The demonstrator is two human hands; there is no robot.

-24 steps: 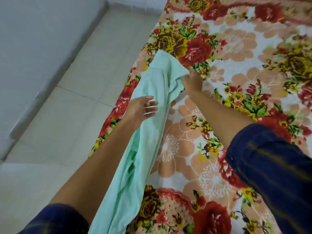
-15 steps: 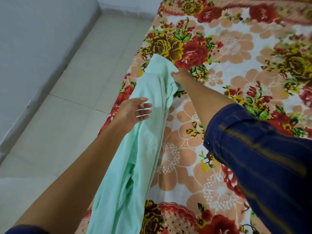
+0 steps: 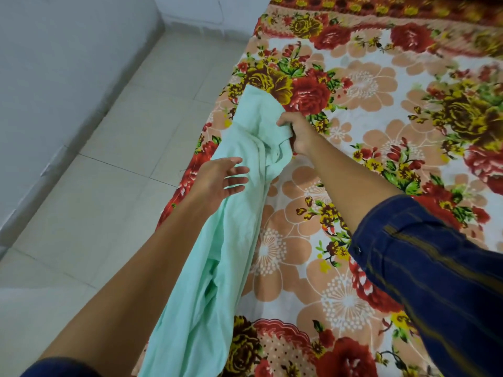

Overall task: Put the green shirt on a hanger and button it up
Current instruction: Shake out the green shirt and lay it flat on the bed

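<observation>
We look down at our two bare arms reaching over a bed covered by a floral bedsheet (image 3: 381, 126) in red, yellow and peach. The green shirt (image 3: 231, 240) lies bunched in a long strip along the bed's left edge, running from near us toward the far end. Our right hand (image 3: 298, 133) clenches a fold of the shirt near its far end, fingers curled into the cloth. Our left hand (image 3: 220, 179) is relaxed, fingers spread, at the shirt's left side, gripping nothing. A dark blue sleeve (image 3: 441, 273) covers our right upper arm. Pale floor tiles (image 3: 103, 186) lie to the left.
</observation>
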